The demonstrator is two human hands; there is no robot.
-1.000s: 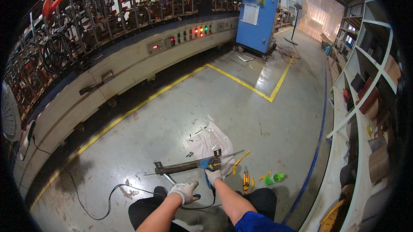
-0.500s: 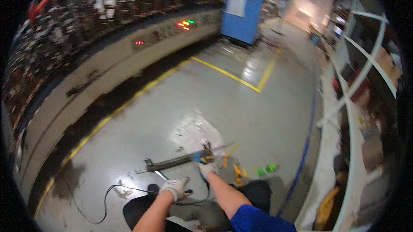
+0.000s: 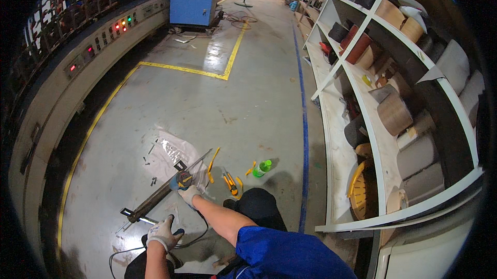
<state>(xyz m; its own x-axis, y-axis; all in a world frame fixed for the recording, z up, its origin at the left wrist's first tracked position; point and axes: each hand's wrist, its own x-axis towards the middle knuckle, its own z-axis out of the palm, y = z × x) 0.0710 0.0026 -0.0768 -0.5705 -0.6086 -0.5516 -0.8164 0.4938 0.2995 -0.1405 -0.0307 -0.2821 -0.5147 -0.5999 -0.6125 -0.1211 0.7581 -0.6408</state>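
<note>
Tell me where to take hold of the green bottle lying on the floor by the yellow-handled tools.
Take the green bottle around its middle, coming straight down from above. It appears to lie on its side on the bare floor, so the round body faces up. A yellow tool lies close on its left; the right side looks freer for fingers.

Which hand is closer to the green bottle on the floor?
The right hand. It rests on the long metal bar, left of the green bottle. The left hand is lower and further left, near the bar's other end.
</note>
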